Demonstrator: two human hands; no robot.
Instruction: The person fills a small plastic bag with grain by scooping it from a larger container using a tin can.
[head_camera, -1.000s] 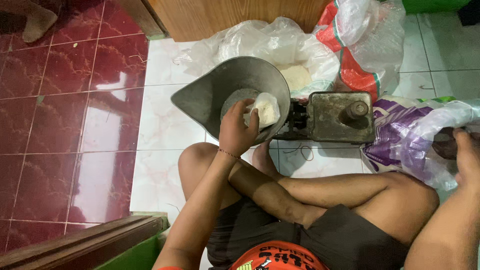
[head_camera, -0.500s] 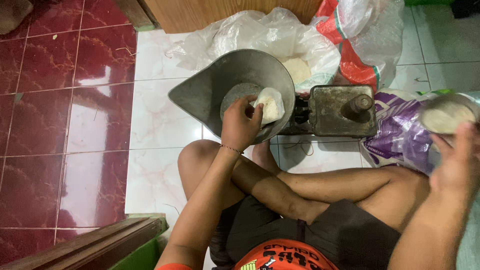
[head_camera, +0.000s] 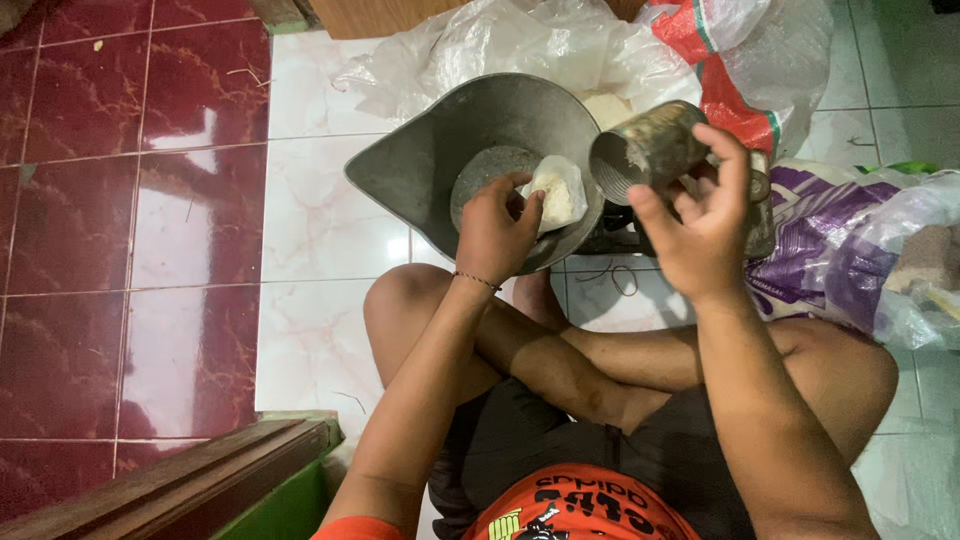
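Observation:
I sit cross-legged on a tiled floor. My left hand (head_camera: 495, 228) grips a small clear plastic bag (head_camera: 556, 192) partly filled with a white powdery substance, held over the grey metal scale pan (head_camera: 420, 160). My right hand (head_camera: 700, 215) holds a dented metal can (head_camera: 645, 150), tipped sideways with its open mouth facing the bag. A small weighing scale body (head_camera: 612, 238) sits under the pan, mostly hidden by my right hand.
Clear plastic bags (head_camera: 520, 40) with white contents lie behind the pan. A red and white sack (head_camera: 720, 70) and a purple sack (head_camera: 840, 270) lie at the right. Dark red tiles (head_camera: 120, 200) cover the left floor; a wooden edge (head_camera: 180, 480) is at lower left.
My right hand has come in from the purple sack at the right, carrying the metal can up beside the bag. My left hand stayed on the bag over the pan.

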